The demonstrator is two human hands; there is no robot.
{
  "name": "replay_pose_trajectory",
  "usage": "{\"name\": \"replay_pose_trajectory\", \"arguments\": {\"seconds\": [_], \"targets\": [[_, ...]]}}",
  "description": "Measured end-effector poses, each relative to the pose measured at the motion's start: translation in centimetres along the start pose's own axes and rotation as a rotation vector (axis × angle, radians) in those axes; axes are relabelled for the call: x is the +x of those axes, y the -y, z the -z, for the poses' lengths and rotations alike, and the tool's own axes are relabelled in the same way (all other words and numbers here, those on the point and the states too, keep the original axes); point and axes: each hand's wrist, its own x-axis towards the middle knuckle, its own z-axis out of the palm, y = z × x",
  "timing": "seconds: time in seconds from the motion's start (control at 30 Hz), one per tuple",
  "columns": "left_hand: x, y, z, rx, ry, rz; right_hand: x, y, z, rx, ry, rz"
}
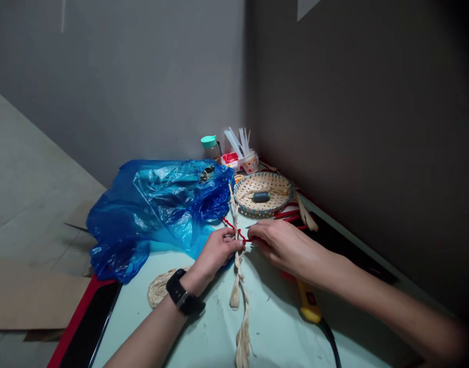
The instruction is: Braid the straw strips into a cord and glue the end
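Note:
A pale braided raffia strand (237, 271) with loose, frayed ends runs down the middle of the table. My left hand (219, 250), with a black watch on its wrist, pinches the strand between thumb and fingers. A twisted red cord (240, 235) crosses the strand beside those fingertips. Just to the right, my right hand (274, 239) is closed on the cord's end, which is stretched between the two hands. A thin dark point sticks out by the right fingertips; what it belongs to is hidden.
A blue plastic bag (157, 204) covers the back left. Behind the hands, a woven basket (244, 204) holds a dark thread spool (261, 197). A paper cup (251, 163) with glue sticks and a green-lidded jar (209, 143) stand behind. A yellow corded tool (309, 304) and coiled raffia (157, 289) lie nearer.

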Motion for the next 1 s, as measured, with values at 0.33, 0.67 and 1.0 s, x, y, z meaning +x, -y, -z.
{"name": "replay_pose_trajectory", "arguments": {"seconds": [0.33,0.67,1.0], "targets": [[2.3,-0.8,1.4,-0.137,-0.091,-0.153,-0.2,0.7,0.4,0.037,0.067,0.009],[3.7,0.7,1.2,-0.209,-0.035,-0.138,1.2,0.2,0.0,0.079,0.124,0.064],[-0.8,1.4,1.7,-0.228,-0.105,-0.119,1.1,0.5,0.4,0.224,0.140,0.030]]}}
